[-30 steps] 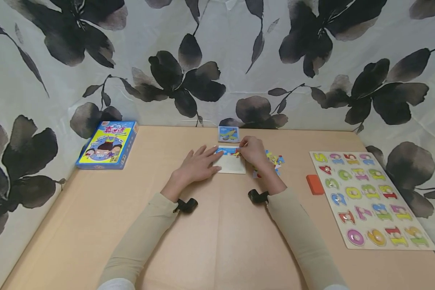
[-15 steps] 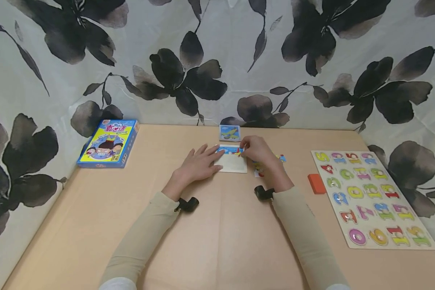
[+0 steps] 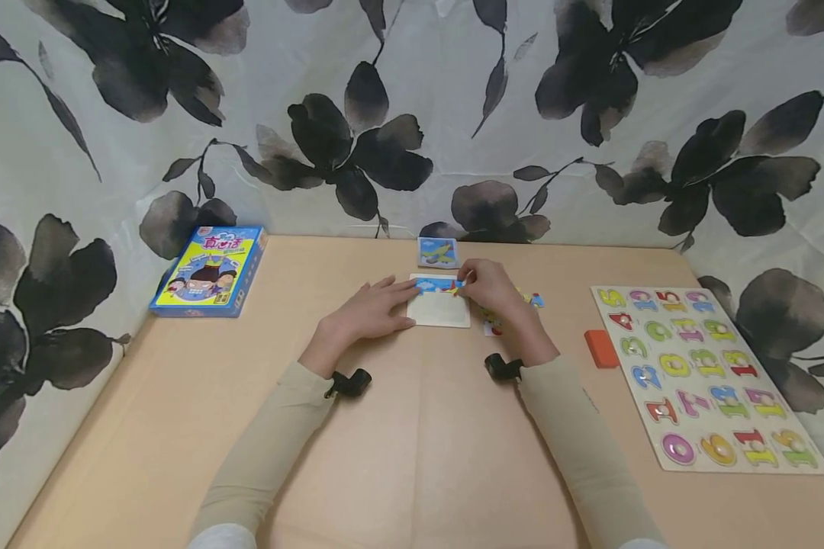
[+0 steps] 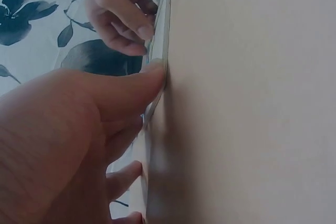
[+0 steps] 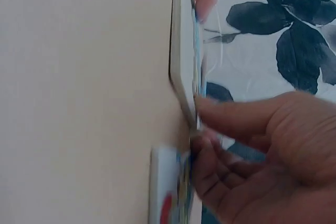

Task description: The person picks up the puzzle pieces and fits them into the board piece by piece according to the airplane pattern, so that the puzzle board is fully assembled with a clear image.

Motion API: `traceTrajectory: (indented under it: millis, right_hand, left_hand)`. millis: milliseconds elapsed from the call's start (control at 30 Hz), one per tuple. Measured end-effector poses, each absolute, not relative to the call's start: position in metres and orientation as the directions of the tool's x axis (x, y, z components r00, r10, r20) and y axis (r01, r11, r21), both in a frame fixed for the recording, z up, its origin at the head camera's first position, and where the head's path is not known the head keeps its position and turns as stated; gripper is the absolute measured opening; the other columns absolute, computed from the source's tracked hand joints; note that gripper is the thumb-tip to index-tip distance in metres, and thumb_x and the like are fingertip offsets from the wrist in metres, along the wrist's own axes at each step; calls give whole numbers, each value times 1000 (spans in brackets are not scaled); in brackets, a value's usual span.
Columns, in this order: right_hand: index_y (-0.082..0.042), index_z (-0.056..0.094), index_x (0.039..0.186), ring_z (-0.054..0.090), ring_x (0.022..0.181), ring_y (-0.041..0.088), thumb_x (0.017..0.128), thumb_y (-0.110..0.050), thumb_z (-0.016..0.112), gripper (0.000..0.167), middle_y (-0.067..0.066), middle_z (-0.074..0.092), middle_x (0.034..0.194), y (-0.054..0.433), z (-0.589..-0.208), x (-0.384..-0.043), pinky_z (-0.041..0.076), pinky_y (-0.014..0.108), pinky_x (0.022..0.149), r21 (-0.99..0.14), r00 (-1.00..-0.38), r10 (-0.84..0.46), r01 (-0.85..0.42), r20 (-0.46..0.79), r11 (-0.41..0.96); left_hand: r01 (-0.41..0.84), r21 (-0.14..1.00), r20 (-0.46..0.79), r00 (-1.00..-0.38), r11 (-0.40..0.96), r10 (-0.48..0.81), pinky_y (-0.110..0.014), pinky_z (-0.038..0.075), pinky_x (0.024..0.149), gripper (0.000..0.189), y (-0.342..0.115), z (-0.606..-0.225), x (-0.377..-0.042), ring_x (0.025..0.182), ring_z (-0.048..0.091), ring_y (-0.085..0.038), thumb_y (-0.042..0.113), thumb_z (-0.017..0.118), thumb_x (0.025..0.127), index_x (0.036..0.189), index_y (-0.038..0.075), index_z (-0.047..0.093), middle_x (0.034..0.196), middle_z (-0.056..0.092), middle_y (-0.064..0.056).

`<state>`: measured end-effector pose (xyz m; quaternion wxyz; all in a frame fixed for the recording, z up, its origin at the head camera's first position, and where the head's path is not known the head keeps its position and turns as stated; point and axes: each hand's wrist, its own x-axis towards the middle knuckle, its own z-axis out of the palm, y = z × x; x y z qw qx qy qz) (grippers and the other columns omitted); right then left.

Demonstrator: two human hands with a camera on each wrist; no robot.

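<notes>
In the head view a white puzzle tray (image 3: 439, 311) lies flat, with a strip of blue picture pieces (image 3: 436, 285) along its far side. My left hand (image 3: 374, 309) rests at the tray's left side, fingers stretched out; the left wrist view shows its thumb (image 4: 131, 90) against the tray edge. At the upper right corner of the tray my right hand (image 3: 487, 286) pinches a small puzzle piece, mostly hidden by the fingertips. In the right wrist view its thumb (image 5: 236, 116) touches the tray's edge (image 5: 182, 51). Loose puzzle pieces (image 3: 492, 323) lie partly under the right hand.
Behind the tray stands a small picture card (image 3: 437, 252) with a yellow plane. A blue and yellow box (image 3: 209, 272) is at the back left. On the right lie a red block (image 3: 600, 348) and a large number board (image 3: 710, 374). A floral cloth (image 3: 453, 114) hangs behind the table.
My right hand has shifted slightly right and stays at the tray's upper right corner. The left hand's fingers have drawn a little closer together, still at the tray's left side.
</notes>
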<state>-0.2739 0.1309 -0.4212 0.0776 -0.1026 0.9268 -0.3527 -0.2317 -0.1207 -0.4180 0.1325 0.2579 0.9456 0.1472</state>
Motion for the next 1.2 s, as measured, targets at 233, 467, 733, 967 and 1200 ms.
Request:
traceTrajectory:
  millis: [233, 467, 733, 967, 1200]
  right_hand:
    - [-3, 66, 116, 53, 94, 27, 87, -2, 63, 29, 14, 62, 104, 158, -405, -267, 48, 36, 83, -611, -940, -322, -191, -112, 769]
    - [-5, 66, 118, 52, 100, 29, 84, 1, 69, 35, 14, 61, 109, 165, -400, -256, 53, 39, 88, -494, -920, -321, -177, -223, 851]
    - [-5, 68, 100, 53, 93, 28, 85, 4, 58, 20, 13, 61, 101, 161, -400, -251, 50, 35, 79, -482, -933, -271, -129, -238, 867]
    - [-3, 67, 101, 54, 93, 28, 86, -1, 64, 15, 13, 61, 100, 162, -401, -249, 49, 35, 78, -468, -948, -218, -87, -233, 879]
    - [-5, 62, 91, 54, 87, 27, 85, -1, 64, 7, 11, 58, 89, 166, -402, -247, 45, 31, 68, -487, -950, -204, -65, -238, 871]
  left_hand:
    - [456, 342, -150, -837, 822, 527, -63, 16, 121, 69, -122, -419, -232, 155, 18, -31, 46, 60, 97, 156, 22, 35, 164, 28, 6]
    - [460, 339, -138, -838, 821, 527, -64, 17, 120, 68, -123, -417, -230, 155, 19, -32, 46, 60, 97, 155, 22, 35, 164, 29, 5]
    - [463, 340, -133, -838, 819, 529, -64, 17, 121, 68, -125, -418, -229, 155, 19, -33, 46, 60, 97, 155, 22, 36, 164, 29, 6]
    - [475, 347, -110, -835, 809, 538, -66, 18, 119, 68, -125, -419, -229, 154, 21, -35, 44, 62, 96, 154, 19, 38, 164, 31, 4]
    - [478, 355, -104, -834, 804, 542, -66, 17, 119, 68, -122, -419, -228, 154, 21, -35, 44, 61, 96, 154, 19, 38, 163, 31, 4]
